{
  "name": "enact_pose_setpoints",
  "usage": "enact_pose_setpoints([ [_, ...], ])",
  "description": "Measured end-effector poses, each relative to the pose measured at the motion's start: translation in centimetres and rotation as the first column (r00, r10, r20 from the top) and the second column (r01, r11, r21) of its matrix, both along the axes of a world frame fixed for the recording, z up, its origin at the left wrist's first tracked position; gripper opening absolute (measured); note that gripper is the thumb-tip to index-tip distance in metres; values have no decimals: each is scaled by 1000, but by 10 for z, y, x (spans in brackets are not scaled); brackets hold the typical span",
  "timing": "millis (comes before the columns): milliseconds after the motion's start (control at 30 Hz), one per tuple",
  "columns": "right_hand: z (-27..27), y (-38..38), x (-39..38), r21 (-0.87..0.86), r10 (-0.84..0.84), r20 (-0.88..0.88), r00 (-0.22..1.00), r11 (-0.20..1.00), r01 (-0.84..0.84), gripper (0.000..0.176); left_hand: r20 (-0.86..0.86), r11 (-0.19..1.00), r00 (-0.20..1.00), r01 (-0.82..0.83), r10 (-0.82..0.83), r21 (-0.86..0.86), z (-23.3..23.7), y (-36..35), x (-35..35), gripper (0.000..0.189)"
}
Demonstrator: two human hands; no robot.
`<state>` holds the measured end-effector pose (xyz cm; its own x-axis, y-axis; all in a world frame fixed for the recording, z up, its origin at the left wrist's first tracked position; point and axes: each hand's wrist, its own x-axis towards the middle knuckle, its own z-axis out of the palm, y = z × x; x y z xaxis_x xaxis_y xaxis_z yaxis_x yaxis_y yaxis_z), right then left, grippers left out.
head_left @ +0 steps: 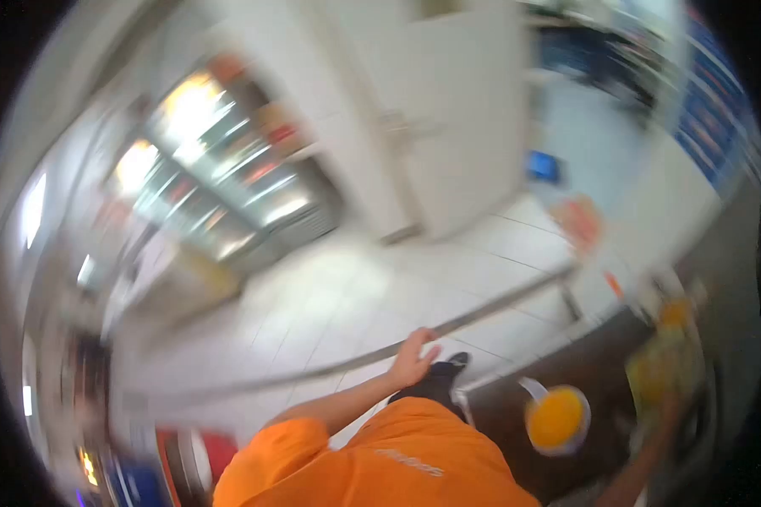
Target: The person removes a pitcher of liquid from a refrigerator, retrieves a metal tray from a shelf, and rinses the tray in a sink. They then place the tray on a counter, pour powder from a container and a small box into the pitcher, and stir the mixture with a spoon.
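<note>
My left hand (413,359) hangs over the floor in front of my orange shirt, fingers loosely apart and holding nothing. To my right, a white-rimmed vessel (585,417) with a pale handle and bright yellow-orange contents stands on a dark brown tabletop (503,406). Past it, my right hand (675,407) reaches to a blurred yellowish see-through container (658,367). Motion smears those fingers, so I cannot make out whether they grip it.
Ahead are a white door (457,110) and a tiled floor (330,296). Lit glass-front display fridges (228,160) stand at the left. A blue object (544,166) is near the doorway, and a red chair-like shape (220,452) is at lower left.
</note>
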<state>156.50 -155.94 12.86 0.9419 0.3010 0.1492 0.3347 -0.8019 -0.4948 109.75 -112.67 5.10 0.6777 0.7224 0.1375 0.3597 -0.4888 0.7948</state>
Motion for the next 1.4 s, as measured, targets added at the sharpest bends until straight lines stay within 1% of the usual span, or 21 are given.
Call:
enact_pose_setpoints([
  [67,-2,41,-9,32,160,38,986,986,-161,56,36,980,979,-200,200,-1,8,6,-39,30],
  [167,-18,99,-45,25,346,-53,937,938,-345,55,1,883,887,-461,463,-87,19,-5,-83,30],
  [300,-51,163,-95,17,524,-203,827,847,-532,53,-86,887,884,-461,459,-14,-15,-21,-147,33],
  [467,-74,200,-128,1,586,-314,747,787,-617,50,-247,851,819,-522,518,53,-45,-42,-218,33],
  [600,-77,205,-117,-42,576,-330,748,782,-622,49,-439,729,683,-679,584,-88,-81,-73,-283,38],
  [667,-76,193,-96,-68,557,-318,767,794,-604,48,-608,693,614,-707,503,-141,-95,-92,-317,42],
  [733,-71,168,-55,-111,507,-295,810,824,-556,47,-760,653,556,-719,336,-237,-113,-113,-346,53],
  [767,-63,151,-27,-130,471,-276,838,845,-519,47,-808,771,554,-598,201,-218,-177,-132,-388,63],
  [800,-53,116,1,-164,406,-266,874,875,-456,46,-846,727,516,-631,133,-270,-148,-142,-382,67],
  [833,-40,82,27,-201,334,-252,908,900,-387,46,-863,579,469,-657,-187,-482,-131,-134,-372,68],
  [867,-29,53,43,-243,249,-242,938,920,-307,45,-856,586,476,-642,-200,-494,-123,-130,-368,62],
  [967,16,38,82,-416,-4,-186,983,906,-75,44,-802,596,595,-664,54,-452,-82,-132,-340,46],
  [1000,23,47,107,-425,-73,-140,987,905,7,44,-832,590,546,-706,103,-390,-86,-127,-330,44],
  [1033,26,59,128,-427,-134,-117,984,901,72,44,-856,815,517,-501,12,-292,-162,-126,-397,45],
  [1067,3,48,162,-257,-170,65,983,949,181,43,-819,788,573,-495,-23,-367,-139,-119,-380,37],
  [1133,32,75,169,-332,-224,11,975,919,214,50,-726,932,650,-72,-225,-354,-181,-114,-420,29],
  [1167,39,83,174,-359,-240,-16,971,907,218,53,-681,946,665,136,-308,-295,-187,-112,-425,25],
  [1200,37,87,187,-428,-262,-77,962,880,205,54,-746,831,661,-372,-76,-414,-168,-119,-421,24],
  [1233,32,96,199,-503,-289,-137,947,844,185,55,-754,706,655,-551,38,-444,-148,-112,-400,24],
  [1300,9,86,211,-612,-333,-222,916,779,135,60,-740,642,664,-614,106,-459,-125,-106,-377,23],
  [1400,-14,79,220,-678,-364,-281,888,730,85,68,-732,624,669,-628,130,-464,-116,-103,-359,21],
])
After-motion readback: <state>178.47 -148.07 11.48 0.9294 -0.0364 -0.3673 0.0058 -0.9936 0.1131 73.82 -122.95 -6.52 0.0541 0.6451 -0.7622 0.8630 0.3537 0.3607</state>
